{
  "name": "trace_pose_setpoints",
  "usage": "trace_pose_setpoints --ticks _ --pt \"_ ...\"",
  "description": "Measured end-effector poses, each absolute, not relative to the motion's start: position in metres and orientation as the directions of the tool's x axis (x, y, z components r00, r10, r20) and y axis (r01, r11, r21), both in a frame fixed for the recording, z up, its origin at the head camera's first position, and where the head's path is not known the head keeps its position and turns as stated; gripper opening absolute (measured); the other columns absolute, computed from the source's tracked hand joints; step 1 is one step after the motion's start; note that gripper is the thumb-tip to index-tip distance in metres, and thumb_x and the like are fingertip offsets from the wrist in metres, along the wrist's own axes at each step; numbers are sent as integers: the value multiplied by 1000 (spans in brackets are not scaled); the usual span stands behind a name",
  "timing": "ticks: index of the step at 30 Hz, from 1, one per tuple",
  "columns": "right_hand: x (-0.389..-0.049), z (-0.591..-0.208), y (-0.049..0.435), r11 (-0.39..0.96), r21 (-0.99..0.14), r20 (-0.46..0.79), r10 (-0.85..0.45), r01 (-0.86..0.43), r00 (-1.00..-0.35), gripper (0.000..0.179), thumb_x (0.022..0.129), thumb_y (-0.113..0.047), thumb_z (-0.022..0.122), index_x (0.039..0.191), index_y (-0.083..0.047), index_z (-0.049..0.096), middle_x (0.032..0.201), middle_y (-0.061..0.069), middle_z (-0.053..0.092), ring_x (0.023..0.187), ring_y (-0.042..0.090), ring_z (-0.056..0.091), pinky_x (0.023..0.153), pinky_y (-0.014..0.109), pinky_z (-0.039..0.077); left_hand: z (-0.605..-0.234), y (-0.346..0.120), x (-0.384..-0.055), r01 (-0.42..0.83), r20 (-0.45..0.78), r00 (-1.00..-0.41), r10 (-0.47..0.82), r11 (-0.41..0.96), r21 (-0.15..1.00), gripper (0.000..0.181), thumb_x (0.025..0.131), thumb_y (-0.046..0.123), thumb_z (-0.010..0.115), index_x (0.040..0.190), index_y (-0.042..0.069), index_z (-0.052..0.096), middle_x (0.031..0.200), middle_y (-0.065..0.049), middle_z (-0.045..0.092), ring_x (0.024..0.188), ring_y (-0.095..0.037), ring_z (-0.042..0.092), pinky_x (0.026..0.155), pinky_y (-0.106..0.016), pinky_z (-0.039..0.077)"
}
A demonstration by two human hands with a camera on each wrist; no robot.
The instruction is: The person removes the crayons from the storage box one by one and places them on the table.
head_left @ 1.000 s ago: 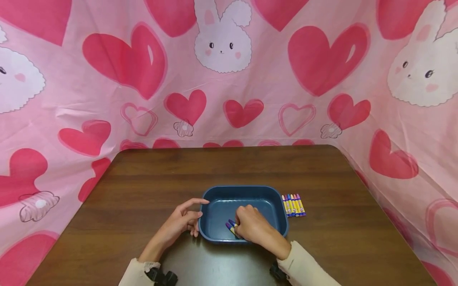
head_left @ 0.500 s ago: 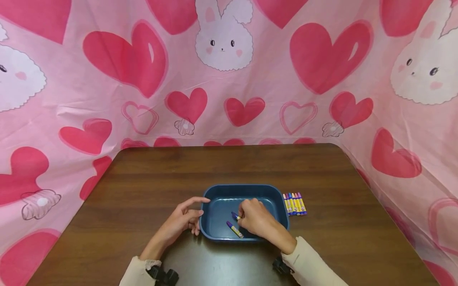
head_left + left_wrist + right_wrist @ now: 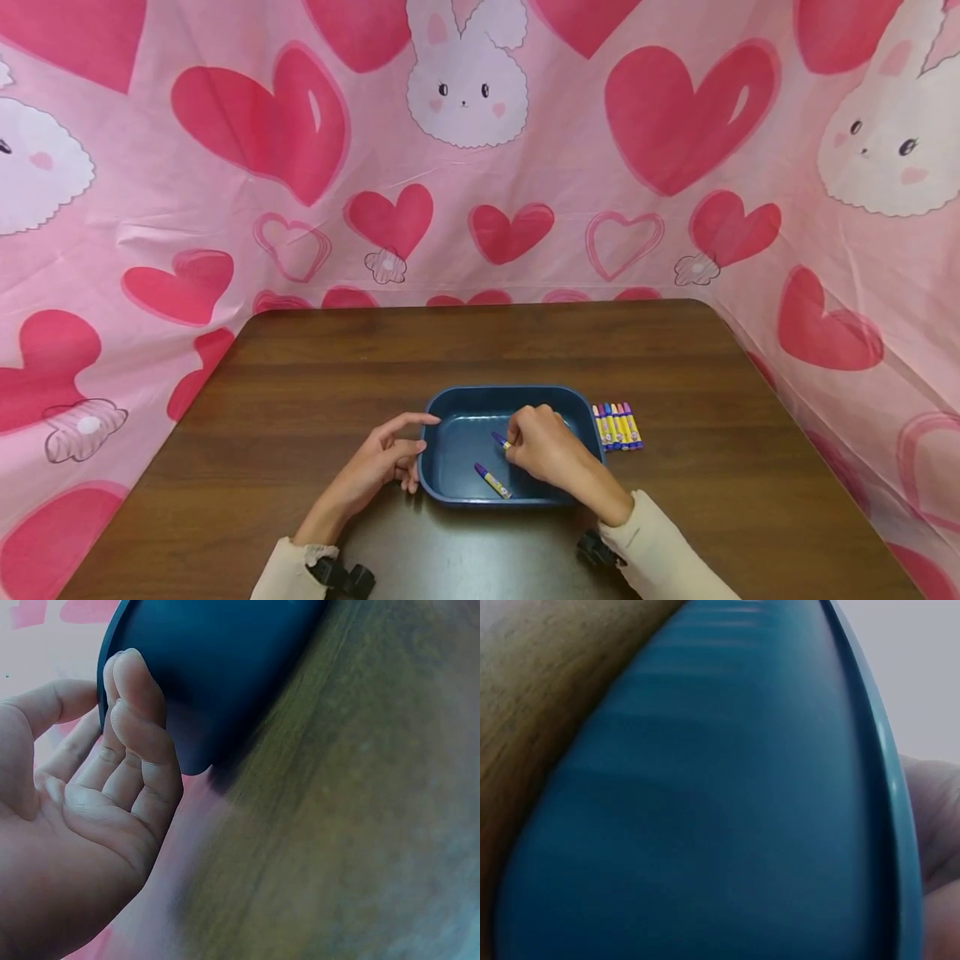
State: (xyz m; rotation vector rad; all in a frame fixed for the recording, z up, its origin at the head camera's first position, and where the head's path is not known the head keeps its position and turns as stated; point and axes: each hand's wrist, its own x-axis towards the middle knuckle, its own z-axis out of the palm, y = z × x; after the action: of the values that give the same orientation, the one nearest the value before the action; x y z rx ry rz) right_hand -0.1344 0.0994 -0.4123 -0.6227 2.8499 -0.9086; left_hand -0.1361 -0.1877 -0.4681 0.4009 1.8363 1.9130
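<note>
A blue rectangular tray sits on the table with my left hand at its left end. Index finger and thumb reach the rim, while the other fingers bend against the outer wall in the left wrist view. Over the tray's inside, my right hand pinches a purple-tipped crayon, most of it hidden by the fingers. A second crayon, with a yellow wrapper and purple tip, lies slanted on the tray floor. In the right wrist view the tray's wall hides most of the hand.
Several yellow-wrapped crayons lie side by side just right of the tray. The brown wooden table ends at a pink cloth printed with hearts and rabbits, which hangs behind and at both sides.
My right hand has moved up and to the right with one crayon, separating it from the other crayon on the tray floor. The left hand stays at the rim.
</note>
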Motion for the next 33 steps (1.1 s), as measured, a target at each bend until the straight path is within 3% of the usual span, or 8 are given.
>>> trace_pose_setpoints --ticks 8,17,25,33 --pt "-137 -403 108 740 -603 38 -347 -298 -937 4 82 -5 76 80 -6 72 64 -4 56 54 10 51 50 24 46 -469 -187 -137 -120 -101 -858 504 -5 993 45 103 21 54 144 6 45 68 -10 60 56 -19 62 54 -27 51" --pt "-127 -402 126 725 -630 110 -271 -278 -956 5 79 -1 76 81 -5 72 65 -4 58 56 9 50 52 23 46 -471 -187 -135 -105 -85 -853 515 -10 994 45 104 18 52 145 1 42 67 -10 60 56 -19 62 54 -28 51" --pt "-119 -394 157 686 -667 177 -236 -293 -955 6 77 0 73 79 -5 72 64 -6 62 56 6 56 55 22 50 -467 -190 -136 -113 -97 -857 506 -1 994 44 103 19 53 144 5 45 67 -10 60 56 -20 62 54 -28 51" --pt "-116 -383 197 681 -707 184 -82 -190 -979 7 80 -3 76 84 -9 74 71 -3 68 65 11 62 59 24 52 -471 -189 -136 -111 -87 -848 523 -16 994 43 104 18 52 144 4 44 67 -9 61 57 -19 63 54 -28 51"
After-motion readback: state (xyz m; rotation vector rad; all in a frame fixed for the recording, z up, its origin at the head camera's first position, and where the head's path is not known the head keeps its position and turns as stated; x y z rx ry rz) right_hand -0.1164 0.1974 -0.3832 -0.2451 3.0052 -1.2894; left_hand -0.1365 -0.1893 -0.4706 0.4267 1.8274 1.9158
